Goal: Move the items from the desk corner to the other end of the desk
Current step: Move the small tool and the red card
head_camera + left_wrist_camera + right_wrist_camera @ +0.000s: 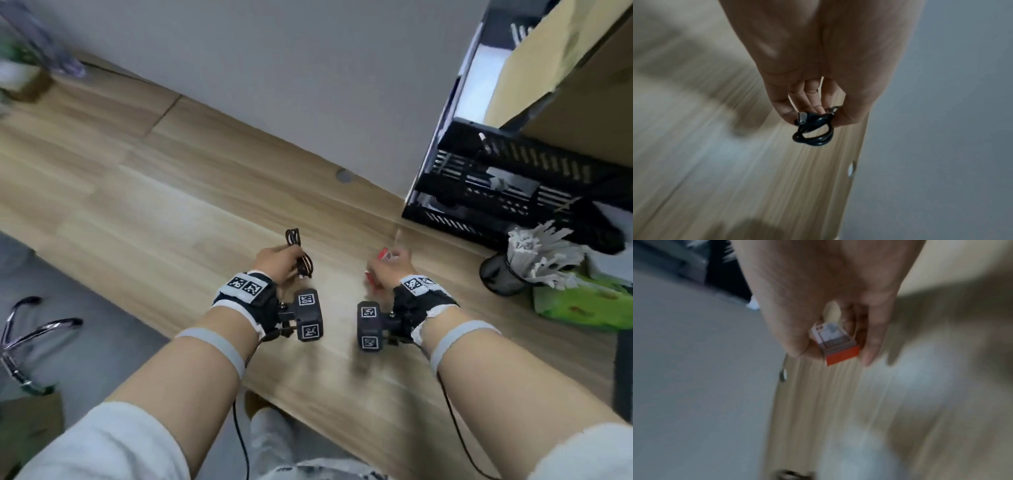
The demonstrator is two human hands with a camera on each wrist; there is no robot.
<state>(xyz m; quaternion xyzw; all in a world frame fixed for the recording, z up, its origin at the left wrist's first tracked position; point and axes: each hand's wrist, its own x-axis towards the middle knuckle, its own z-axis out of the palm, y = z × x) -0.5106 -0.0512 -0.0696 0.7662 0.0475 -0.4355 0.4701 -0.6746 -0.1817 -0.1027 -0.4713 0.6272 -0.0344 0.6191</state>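
Mid-carry, by the look of it — both items lifted off the worktop point(144, 192), neither set down yet. Left hand point(277, 262) curled round a coiled black cable point(299, 253), pinched at the fingertips point(818, 108) with one loop hanging below. Right hand point(388, 269) closed on a small red-and-white box point(835, 344), thumb and fingers on opposite sides. Both forearms stretched forward, palms down, just above the wood, near the black crate point(496, 192) at the corner. Far end still to reach — placing remains.

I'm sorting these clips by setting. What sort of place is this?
Probably an office or home workspace: a wooden desk against a grey partition, a black slotted file tray and a mesh pen cup at one corner, and a chrome chair base on the floor.
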